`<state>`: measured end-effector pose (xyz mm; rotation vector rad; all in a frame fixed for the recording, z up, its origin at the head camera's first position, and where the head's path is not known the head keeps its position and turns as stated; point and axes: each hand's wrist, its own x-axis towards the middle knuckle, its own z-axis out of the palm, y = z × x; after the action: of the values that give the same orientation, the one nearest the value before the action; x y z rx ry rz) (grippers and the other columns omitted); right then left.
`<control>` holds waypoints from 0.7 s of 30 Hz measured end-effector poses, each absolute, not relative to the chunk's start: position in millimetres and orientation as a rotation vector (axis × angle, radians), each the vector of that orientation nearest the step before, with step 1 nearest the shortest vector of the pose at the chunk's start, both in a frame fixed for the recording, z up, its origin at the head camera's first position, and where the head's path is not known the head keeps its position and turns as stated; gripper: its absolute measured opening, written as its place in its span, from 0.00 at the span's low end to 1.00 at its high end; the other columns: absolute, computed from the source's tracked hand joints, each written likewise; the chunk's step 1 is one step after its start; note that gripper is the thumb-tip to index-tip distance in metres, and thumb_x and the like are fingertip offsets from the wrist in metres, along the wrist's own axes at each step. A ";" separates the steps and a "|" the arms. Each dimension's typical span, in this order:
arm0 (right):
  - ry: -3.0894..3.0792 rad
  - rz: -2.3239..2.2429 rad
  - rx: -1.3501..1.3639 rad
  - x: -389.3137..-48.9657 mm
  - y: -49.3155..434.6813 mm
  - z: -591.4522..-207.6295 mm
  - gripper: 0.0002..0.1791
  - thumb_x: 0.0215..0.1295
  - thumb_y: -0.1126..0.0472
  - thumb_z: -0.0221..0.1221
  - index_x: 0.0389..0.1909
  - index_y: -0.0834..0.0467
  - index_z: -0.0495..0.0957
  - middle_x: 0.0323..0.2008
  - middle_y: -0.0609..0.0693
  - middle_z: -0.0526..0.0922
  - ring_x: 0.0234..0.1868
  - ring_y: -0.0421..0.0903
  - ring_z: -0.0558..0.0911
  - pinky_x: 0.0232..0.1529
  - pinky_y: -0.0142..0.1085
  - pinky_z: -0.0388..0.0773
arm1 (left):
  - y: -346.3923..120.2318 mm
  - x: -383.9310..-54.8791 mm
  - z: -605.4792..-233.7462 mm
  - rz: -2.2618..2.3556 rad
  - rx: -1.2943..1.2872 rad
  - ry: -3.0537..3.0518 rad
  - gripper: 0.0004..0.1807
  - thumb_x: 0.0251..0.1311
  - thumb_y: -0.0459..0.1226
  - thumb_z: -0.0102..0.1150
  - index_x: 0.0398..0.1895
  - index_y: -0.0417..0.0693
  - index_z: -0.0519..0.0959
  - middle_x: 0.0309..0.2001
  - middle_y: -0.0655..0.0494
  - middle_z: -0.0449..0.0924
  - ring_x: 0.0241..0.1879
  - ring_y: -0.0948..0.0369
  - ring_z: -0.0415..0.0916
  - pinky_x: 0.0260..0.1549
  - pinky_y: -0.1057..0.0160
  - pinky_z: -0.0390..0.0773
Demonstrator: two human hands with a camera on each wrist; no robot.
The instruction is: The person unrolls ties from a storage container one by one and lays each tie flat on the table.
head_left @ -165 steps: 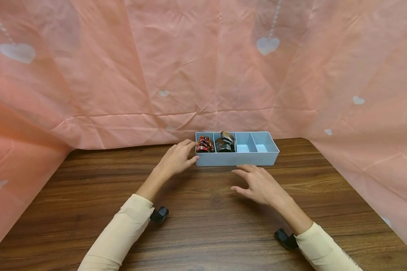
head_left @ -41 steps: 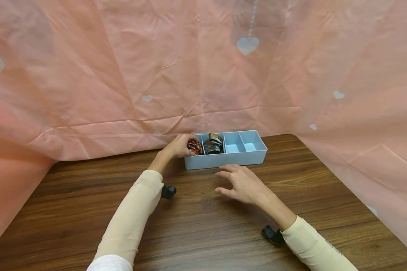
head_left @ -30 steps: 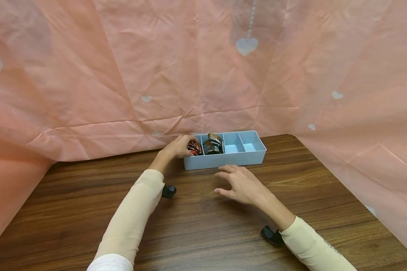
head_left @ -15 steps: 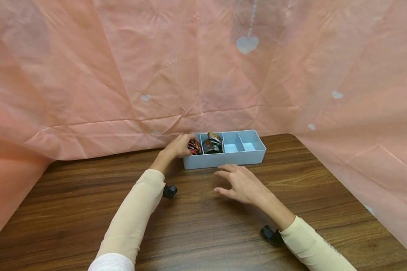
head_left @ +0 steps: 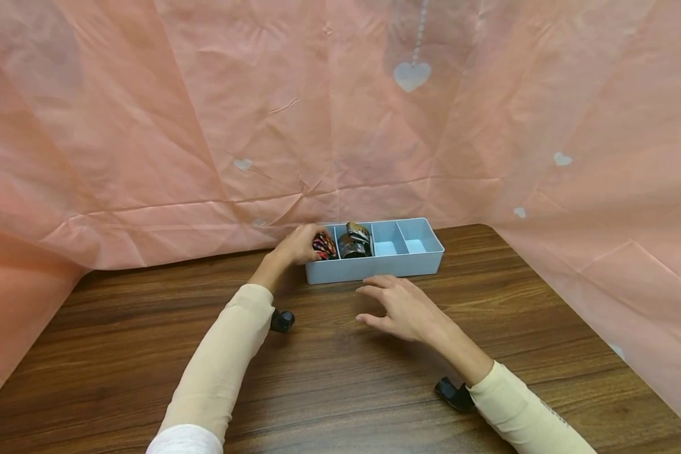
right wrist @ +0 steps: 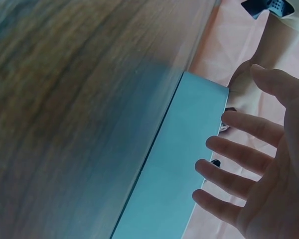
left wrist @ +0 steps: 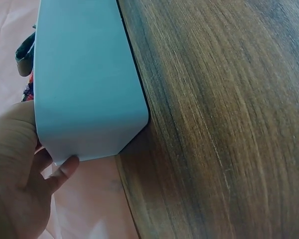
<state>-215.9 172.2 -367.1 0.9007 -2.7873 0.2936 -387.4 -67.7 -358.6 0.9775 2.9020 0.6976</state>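
Note:
A light-blue divided box [head_left: 374, 268] stands at the back of the wooden table. In its leftmost compartment sits a red-and-black patterned bundle [head_left: 324, 246]. My left hand [head_left: 299, 244] reaches over the box's left end, thumb and fingers curled round this bundle. The left wrist view has the little finger [left wrist: 67, 167] outside, against the end wall. Dark rolled bands [head_left: 354, 243] fill the second compartment, one brownish and standing above the rim. My right hand [head_left: 405, 309] hovers before the box front with spread fingers, holding nothing; the right wrist view shows its bare palm [right wrist: 274, 194].
The box's two right compartments show bare light-blue bottoms. Right behind the box hangs a pink curtain [head_left: 250, 157] with white hearts, which also lines both sides of the wooden table [head_left: 329, 391]. Black wrist cameras are strapped below both sleeves.
Since the oldest frame, my left hand has gone from beside the box to over the leftmost compartment and closed on the red bundle. The last second shows little motion; the right hand stays hovering.

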 end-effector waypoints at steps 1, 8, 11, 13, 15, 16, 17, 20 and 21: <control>-2.786 0.298 0.901 -215.9 172.1 -367.1 0.28 0.69 0.44 0.66 0.62 0.59 0.82 0.63 0.60 0.80 0.64 0.59 0.78 0.63 0.55 0.74 | -67.9 -387.5 -359.0 0.710 0.980 2.902 0.27 0.48 0.23 0.68 0.56 0.39 0.81 0.55 0.41 0.81 0.51 0.49 0.75 0.54 0.51 0.76; -2.780 0.317 0.905 -215.6 172.1 -366.7 0.28 0.68 0.44 0.66 0.61 0.59 0.82 0.62 0.60 0.80 0.63 0.59 0.79 0.63 0.54 0.75 | -68.7 -388.0 -359.6 0.774 1.005 2.902 0.25 0.46 0.24 0.71 0.53 0.38 0.82 0.53 0.40 0.82 0.51 0.49 0.76 0.56 0.51 0.76; -2.779 0.317 0.906 -215.7 172.5 -366.9 0.28 0.68 0.44 0.66 0.61 0.59 0.82 0.62 0.60 0.80 0.63 0.59 0.79 0.63 0.54 0.75 | -69.0 -387.9 -359.0 0.782 1.020 2.900 0.25 0.46 0.24 0.72 0.53 0.38 0.83 0.53 0.40 0.82 0.52 0.49 0.76 0.56 0.51 0.76; -2.778 0.312 0.907 -215.8 172.9 -367.1 0.29 0.69 0.44 0.66 0.61 0.59 0.82 0.62 0.60 0.80 0.63 0.59 0.79 0.63 0.54 0.75 | -69.2 -388.2 -358.9 0.787 1.029 2.898 0.26 0.46 0.24 0.72 0.53 0.37 0.83 0.53 0.40 0.82 0.52 0.48 0.77 0.57 0.51 0.76; -2.778 0.308 0.908 -215.8 173.0 -367.1 0.29 0.69 0.44 0.65 0.61 0.59 0.82 0.62 0.60 0.80 0.63 0.59 0.79 0.63 0.54 0.75 | -69.6 -388.3 -358.7 0.789 1.041 2.894 0.26 0.46 0.23 0.72 0.53 0.36 0.83 0.53 0.39 0.82 0.52 0.48 0.77 0.57 0.51 0.75; -2.780 0.306 0.909 -215.8 173.0 -367.0 0.29 0.69 0.43 0.65 0.61 0.59 0.82 0.62 0.60 0.80 0.63 0.59 0.79 0.63 0.54 0.75 | -69.9 -388.3 -358.6 0.790 1.046 2.893 0.26 0.46 0.23 0.72 0.53 0.36 0.83 0.53 0.39 0.82 0.52 0.48 0.77 0.58 0.51 0.75; -2.781 0.306 0.909 -215.8 172.9 -366.9 0.29 0.69 0.43 0.65 0.61 0.59 0.82 0.62 0.60 0.80 0.63 0.59 0.79 0.63 0.54 0.75 | -70.2 -388.3 -358.6 0.791 1.051 2.892 0.26 0.46 0.23 0.72 0.53 0.36 0.83 0.53 0.39 0.82 0.52 0.48 0.77 0.57 0.51 0.75; -2.787 0.314 0.908 -215.8 172.6 -366.8 0.29 0.69 0.43 0.65 0.62 0.59 0.82 0.63 0.60 0.80 0.63 0.59 0.79 0.63 0.54 0.75 | -71.0 -387.6 -358.4 0.787 1.064 2.895 0.25 0.46 0.24 0.72 0.53 0.36 0.83 0.52 0.39 0.82 0.52 0.48 0.77 0.58 0.51 0.75; -2.788 0.313 0.908 -215.7 172.5 -366.9 0.29 0.69 0.43 0.65 0.62 0.59 0.82 0.63 0.60 0.80 0.63 0.59 0.79 0.63 0.54 0.75 | -71.3 -387.0 -358.2 0.791 1.065 2.894 0.25 0.46 0.23 0.73 0.52 0.36 0.83 0.52 0.39 0.82 0.52 0.48 0.77 0.58 0.51 0.75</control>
<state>-215.7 172.5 -366.9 0.9077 -2.7882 0.3134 -387.0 -71.3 -358.2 1.0649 2.8939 0.7915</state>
